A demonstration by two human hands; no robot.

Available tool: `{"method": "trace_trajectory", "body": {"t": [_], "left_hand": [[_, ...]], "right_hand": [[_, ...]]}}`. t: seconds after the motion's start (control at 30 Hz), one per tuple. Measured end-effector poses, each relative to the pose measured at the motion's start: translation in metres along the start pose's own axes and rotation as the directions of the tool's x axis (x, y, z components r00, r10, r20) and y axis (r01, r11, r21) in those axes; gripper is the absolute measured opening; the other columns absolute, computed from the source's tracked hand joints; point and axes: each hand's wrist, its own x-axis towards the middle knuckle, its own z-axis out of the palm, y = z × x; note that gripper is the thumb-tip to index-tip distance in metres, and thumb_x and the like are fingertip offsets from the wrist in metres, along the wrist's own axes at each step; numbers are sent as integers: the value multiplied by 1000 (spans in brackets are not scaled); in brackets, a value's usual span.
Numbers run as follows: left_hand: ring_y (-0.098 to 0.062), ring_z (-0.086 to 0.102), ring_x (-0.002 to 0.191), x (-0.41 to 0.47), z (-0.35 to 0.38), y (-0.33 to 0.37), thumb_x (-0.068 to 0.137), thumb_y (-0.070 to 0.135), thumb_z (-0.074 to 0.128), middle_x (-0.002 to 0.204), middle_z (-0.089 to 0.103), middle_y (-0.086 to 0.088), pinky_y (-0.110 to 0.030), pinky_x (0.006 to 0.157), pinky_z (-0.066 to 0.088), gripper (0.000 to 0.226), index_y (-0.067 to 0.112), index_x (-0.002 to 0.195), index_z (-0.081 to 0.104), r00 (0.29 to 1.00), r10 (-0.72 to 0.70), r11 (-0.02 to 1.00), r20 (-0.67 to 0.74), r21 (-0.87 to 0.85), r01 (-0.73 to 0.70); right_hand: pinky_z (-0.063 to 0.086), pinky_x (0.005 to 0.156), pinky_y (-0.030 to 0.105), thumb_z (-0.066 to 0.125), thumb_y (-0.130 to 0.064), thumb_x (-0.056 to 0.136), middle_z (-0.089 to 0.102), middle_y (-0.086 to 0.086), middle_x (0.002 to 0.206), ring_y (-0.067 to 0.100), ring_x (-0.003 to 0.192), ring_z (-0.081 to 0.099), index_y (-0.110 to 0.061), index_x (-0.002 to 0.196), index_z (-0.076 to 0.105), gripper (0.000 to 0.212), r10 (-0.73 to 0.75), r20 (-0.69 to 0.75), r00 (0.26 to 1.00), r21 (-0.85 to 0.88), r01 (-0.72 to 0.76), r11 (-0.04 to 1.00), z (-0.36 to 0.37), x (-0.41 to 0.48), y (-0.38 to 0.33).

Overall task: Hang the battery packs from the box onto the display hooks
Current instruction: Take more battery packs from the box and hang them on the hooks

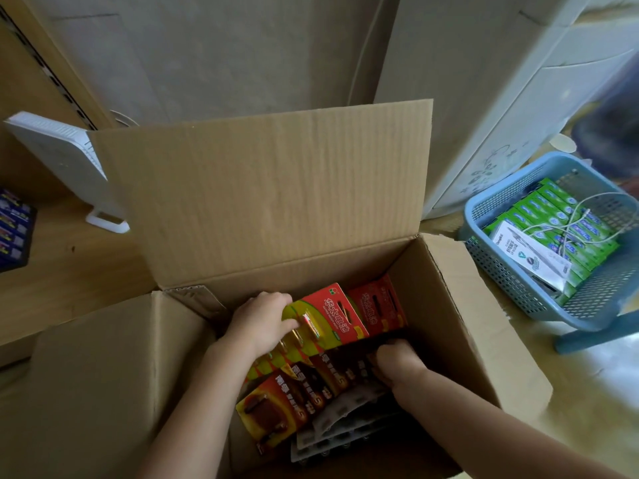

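Observation:
An open cardboard box (276, 188) stands in front of me with its flaps folded out. Inside lie several red and yellow battery packs (377, 305), overlapping in a loose heap, with grey blister backs (345, 420) showing at the near side. My left hand (259, 323) grips the top battery pack (332, 316) at its left end, thumb over its front. My right hand (397, 363) reaches down among the darker packs (304, 388) at the box's right, fingers curled into them. No display hooks are clearly in view.
A blue plastic basket (511, 188) of green boxes and a white cable sits on the floor at right. A white device (58, 157) stands on a wooden shelf at left, near dark packets (14, 233). A slotted rail (45, 67) runs up the left wall.

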Motion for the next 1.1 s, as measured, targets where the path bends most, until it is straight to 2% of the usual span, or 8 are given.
{"method": "trace_trajectory", "body": {"t": [0.17, 0.4, 0.53, 0.7, 0.8, 0.9, 1.0, 1.1], "left_hand": [[-22, 63, 95, -2, 7, 3, 88, 35, 58, 101, 68, 1, -34, 78, 48, 18, 20, 98, 61, 986, -23, 999, -167, 27, 28], [-20, 65, 88, 1, 6, -4, 85, 34, 62, 95, 70, 1, -37, 79, 53, 16, 19, 92, 64, 985, -45, 998, -165, -43, 38], [-17, 65, 84, 1, 6, -4, 84, 31, 63, 89, 70, 2, -36, 78, 53, 13, 18, 86, 65, 986, -49, 995, -160, -99, 33], [-16, 54, 66, -30, -25, 10, 82, 27, 66, 64, 59, 5, -30, 59, 42, 24, 17, 65, 53, 971, -88, 965, -223, -262, 27], [-14, 61, 70, -68, -45, 20, 80, 20, 68, 70, 65, 6, -29, 61, 46, 11, 18, 71, 62, 959, -145, 903, -244, -428, 27], [-19, 69, 76, -83, -61, 23, 80, 12, 68, 79, 73, -3, -38, 70, 54, 2, 13, 78, 69, 932, -226, 773, -283, -635, -5], [-3, 67, 68, -141, -108, 53, 84, 6, 63, 67, 71, 10, -26, 65, 53, 16, 16, 73, 65, 887, -319, 636, -334, -770, -61], [-5, 63, 69, -194, -163, 74, 87, 7, 59, 69, 69, 7, -30, 70, 52, 15, 15, 75, 64, 851, -407, 547, -332, -834, -64]], "right_hand": [[47, 61, 27, 42, -2, 93, 52, 7, 78, 17, 69, 52, -10, 82, 49, 15, 60, 111, 992, 106, -72, 992, 4, 2, -6], [46, 71, 28, 57, -10, 89, 54, 3, 81, 13, 74, 52, -12, 87, 51, 6, 4, 146, 989, 224, -37, 974, 8, 3, -12], [46, 96, 40, 61, -18, 87, 62, 7, 99, 25, 100, 59, -14, 112, 56, 26, -140, 57, 989, 143, 131, 981, 12, 7, -14], [49, 94, 41, 57, -19, 90, 63, -2, 101, 20, 105, 60, -19, 108, 58, 18, -423, -5, 906, -53, 423, 905, -10, -46, -25], [54, 78, 30, 58, -24, 89, 65, -8, 88, 10, 87, 64, -21, 89, 58, 4, -571, 32, 820, -102, 571, 815, -33, -95, -30], [46, 61, 17, 59, -28, 88, 64, -5, 73, 11, 72, 61, -16, 77, 55, 17, -667, -27, 745, -171, 654, 737, -53, -120, -48], [47, 62, 18, 60, -22, 88, 64, -5, 72, 8, 70, 61, -17, 74, 56, 15, -752, -14, 659, -243, 728, 642, -89, -195, -80], [47, 55, 11, 62, -14, 86, 62, -9, 68, -6, 61, 60, -18, 71, 55, 17, -790, -30, 613, -185, 773, 607, -120, -264, -119]]}}
